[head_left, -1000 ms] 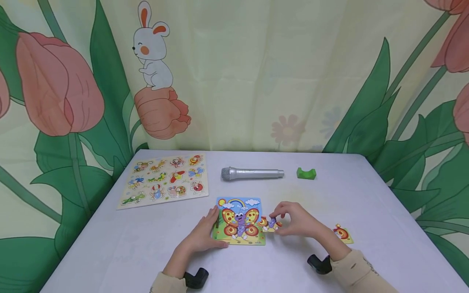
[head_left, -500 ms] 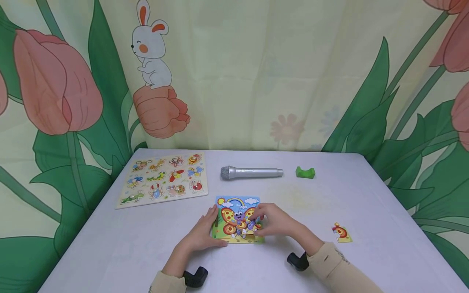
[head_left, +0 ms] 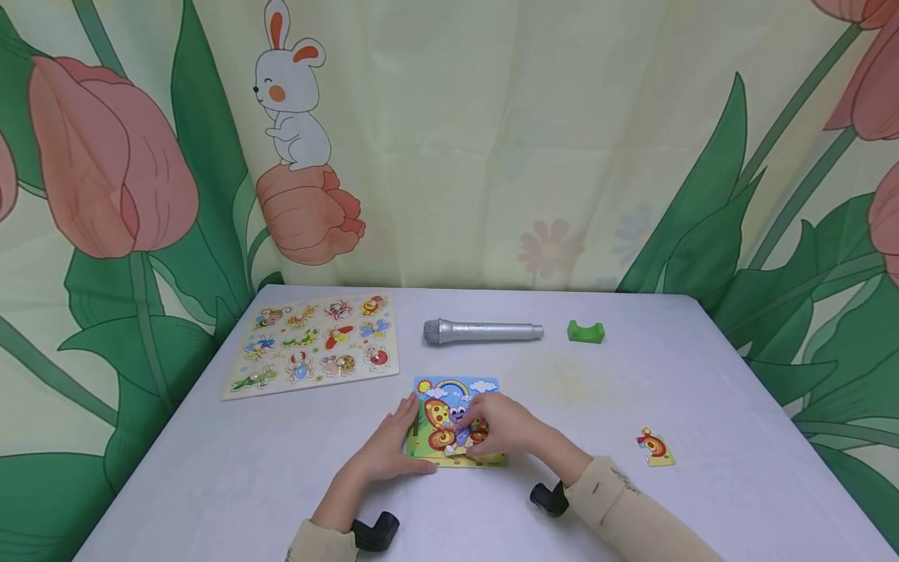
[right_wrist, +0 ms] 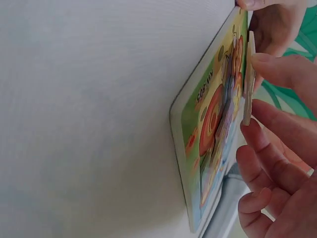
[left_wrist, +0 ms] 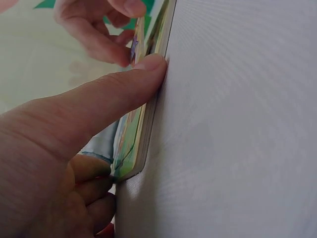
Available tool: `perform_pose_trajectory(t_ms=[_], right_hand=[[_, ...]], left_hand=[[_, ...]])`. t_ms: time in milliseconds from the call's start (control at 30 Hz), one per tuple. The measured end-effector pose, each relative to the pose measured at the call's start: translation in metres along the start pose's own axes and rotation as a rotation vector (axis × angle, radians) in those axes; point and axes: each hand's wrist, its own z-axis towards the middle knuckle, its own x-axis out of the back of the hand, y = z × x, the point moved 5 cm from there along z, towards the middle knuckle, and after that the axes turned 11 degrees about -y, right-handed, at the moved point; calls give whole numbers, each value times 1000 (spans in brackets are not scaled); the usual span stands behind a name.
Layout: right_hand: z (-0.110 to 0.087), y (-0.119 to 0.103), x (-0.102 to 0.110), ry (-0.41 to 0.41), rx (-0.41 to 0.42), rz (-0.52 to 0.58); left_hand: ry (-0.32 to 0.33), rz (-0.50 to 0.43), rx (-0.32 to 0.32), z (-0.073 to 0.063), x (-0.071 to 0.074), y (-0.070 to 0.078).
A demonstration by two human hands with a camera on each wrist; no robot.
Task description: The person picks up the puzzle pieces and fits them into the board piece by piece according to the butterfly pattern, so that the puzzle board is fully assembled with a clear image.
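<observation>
The butterfly puzzle board (head_left: 449,387) lies on the table in front of me. My left hand (head_left: 385,446) holds its near left corner, thumb along the near edge and fingers at the left side. Over the board, my right hand (head_left: 509,425) pinches a flat puzzle piece (right_wrist: 249,79) between thumb and fingers. In the right wrist view that piece is tilted on edge just above the board; its printed face is turned away there. The right fingers hide part of the butterfly in the head view. Another puzzle piece (head_left: 656,448), red and yellow, lies to the right.
At the back left is a larger insect puzzle board (head_left: 316,347). A silver toy microphone (head_left: 485,332) and a green curved block (head_left: 586,332) lie along the back of the white-covered table (head_left: 702,375). A printed curtain (head_left: 449,156) hangs behind.
My right hand has moved left, carrying the pinched puzzle piece from beside the board's right edge to over its middle. The left hand has stayed at the board's corner.
</observation>
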Motion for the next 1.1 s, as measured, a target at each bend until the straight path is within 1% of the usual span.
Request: perform_pose_trajectory(t_ms=[167,433,767,967,1100], right_hand=[[3,-2,-3,-18,-42,-32],[3,-2,-5,-32,-98,-24],[5,-5,-6,-19,-89,-48],[6,-7,-7,-3,-101,-71],[6,-8,-7,-2,-113,-59]], left_hand=[[-3,-8,2,0,0,1],[0,-2,7,-1,0,2],[1,-7,13,0,0,0],[3,1,8,1,0,0],[-2,-6,5,1,0,0]])
